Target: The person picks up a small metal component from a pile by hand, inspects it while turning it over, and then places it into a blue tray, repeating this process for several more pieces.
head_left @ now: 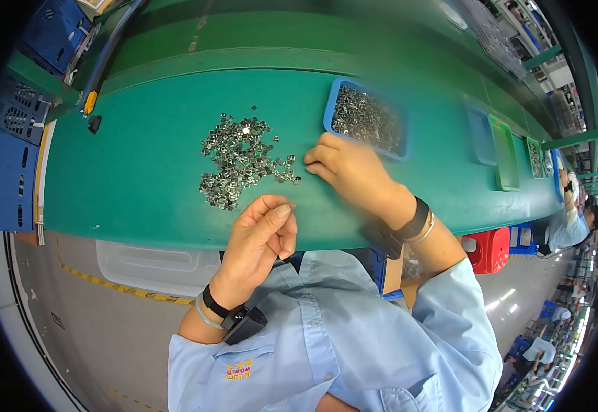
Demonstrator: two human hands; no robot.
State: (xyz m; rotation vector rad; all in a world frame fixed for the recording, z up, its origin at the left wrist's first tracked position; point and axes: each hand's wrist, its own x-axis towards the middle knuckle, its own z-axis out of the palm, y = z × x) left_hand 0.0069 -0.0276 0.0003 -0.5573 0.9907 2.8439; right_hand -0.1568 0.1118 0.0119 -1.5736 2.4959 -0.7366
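A loose pile of small shiny metal parts lies on the green work surface. Just below the pile, close to the near edge, my left hand is closed with thumb and index finger pinched; whatever they hold is too small to make out. To the right of the pile is my right hand, low over the surface, its fingers curled together with their tips toward the pile. What sits in those fingertips cannot be seen. Behind it stands a blue tray filled with similar metal parts, partly covered by that hand.
Another blue tray and a green tray stand farther right. A yellow-handled tool is at the far left, near blue crates. A red stool is below the bench. Another person sits at the far right.
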